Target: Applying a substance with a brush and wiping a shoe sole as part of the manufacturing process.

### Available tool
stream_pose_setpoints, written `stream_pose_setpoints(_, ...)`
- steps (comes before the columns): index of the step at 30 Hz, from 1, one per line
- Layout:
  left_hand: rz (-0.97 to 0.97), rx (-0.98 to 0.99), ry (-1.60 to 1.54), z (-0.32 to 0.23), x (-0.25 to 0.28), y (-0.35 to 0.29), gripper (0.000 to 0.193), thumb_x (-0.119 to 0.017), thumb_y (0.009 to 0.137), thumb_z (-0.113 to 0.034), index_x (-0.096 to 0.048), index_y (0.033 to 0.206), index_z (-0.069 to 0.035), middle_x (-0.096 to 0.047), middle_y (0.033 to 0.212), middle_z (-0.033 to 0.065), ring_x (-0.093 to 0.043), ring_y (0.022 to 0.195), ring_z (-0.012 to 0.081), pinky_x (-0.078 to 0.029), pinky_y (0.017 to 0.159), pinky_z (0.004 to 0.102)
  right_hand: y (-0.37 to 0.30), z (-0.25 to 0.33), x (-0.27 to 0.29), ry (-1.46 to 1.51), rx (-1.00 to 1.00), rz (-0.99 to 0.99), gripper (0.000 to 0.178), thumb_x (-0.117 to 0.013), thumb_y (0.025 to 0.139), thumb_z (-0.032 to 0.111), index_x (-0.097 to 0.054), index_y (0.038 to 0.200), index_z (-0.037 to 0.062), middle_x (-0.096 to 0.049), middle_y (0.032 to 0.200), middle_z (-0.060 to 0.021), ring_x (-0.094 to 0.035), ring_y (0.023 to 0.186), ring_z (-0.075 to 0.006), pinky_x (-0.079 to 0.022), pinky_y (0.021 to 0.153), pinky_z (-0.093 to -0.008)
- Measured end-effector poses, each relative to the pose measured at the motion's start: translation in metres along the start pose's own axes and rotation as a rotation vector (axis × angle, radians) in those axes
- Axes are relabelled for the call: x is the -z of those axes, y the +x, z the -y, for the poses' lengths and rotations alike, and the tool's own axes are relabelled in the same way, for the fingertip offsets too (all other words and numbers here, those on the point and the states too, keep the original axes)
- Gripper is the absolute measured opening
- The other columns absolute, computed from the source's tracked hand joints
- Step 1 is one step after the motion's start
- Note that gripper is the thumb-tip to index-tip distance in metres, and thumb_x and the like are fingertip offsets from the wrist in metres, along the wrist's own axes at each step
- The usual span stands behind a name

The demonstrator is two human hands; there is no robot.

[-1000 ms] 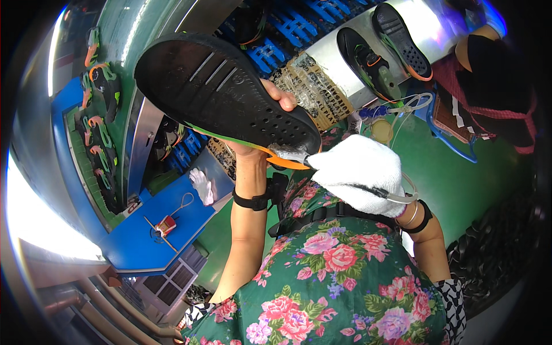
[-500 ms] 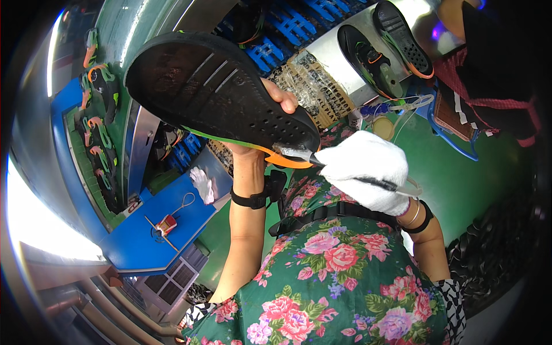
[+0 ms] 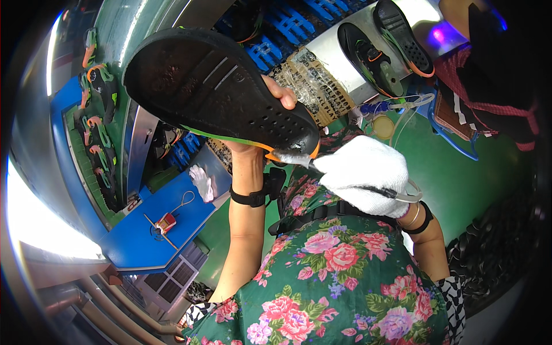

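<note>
A black shoe sole with a green and orange side edge is tilted up, its hollow inner face with slots and small holes showing. My bare left hand is closed around its middle; the thumb and palm are mostly behind it. In my white-gloved right hand is a brush with pale, wet-looking bristles and a dark handle. A clear tube runs from the back of the handle. The bristles touch the orange edge at the sole's narrower end, nearest my body.
A shoe upper and another sole lie on the metal ledge ahead, beside taped cardboard and blue racks. Several shoe parts fill the left shelf. A white glove lies by a blue table. A person in dark clothing is at right.
The brush has shifted slightly left along the orange edge, its bristles now lying flatter over the rim. My left hand and the sole have barely moved.
</note>
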State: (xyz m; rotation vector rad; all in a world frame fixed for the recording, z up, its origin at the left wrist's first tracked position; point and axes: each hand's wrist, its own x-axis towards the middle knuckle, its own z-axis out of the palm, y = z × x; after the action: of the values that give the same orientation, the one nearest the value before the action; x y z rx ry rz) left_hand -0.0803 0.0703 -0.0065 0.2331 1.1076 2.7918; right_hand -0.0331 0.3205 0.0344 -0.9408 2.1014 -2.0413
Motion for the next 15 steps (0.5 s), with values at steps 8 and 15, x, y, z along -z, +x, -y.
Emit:
stream_pose_setpoints(8, -0.059, -0.006, 0.072, 0.002, -0.02, 0.011, 0.065, -0.063, 0.092, -0.058, -0.061, 0.103, 0.006, -0.063, 0.097, 0.0157, -0.064, 0.084, 0.0266, -0.046, 0.076, 0.0396, -0.008, 0.001, -0.011, -0.128, 0.115, -0.017, 0.029, -0.081, 0.079, 0.01, -0.078, 0.107, 0.0158, -0.077, 0.108, -0.0053, -0.073, 0.091, -0.0221, -0.058, 0.078, -0.033)
stream_pose_setpoints(15, -0.083, 0.01, -0.023, 0.009, -0.022, 0.014, 0.079, -0.063, 0.088, -0.069, -0.06, 0.107, 0.008, -0.063, 0.1, 0.0168, -0.064, 0.09, 0.0277, -0.047, 0.082, 0.0417, 0.001, 0.013, -0.001, -0.128, 0.097, 0.036, 0.023, -0.076, 0.085, 0.008, -0.078, 0.107, 0.0138, -0.077, 0.113, -0.0056, -0.073, 0.095, -0.0204, -0.058, 0.082, -0.0325)
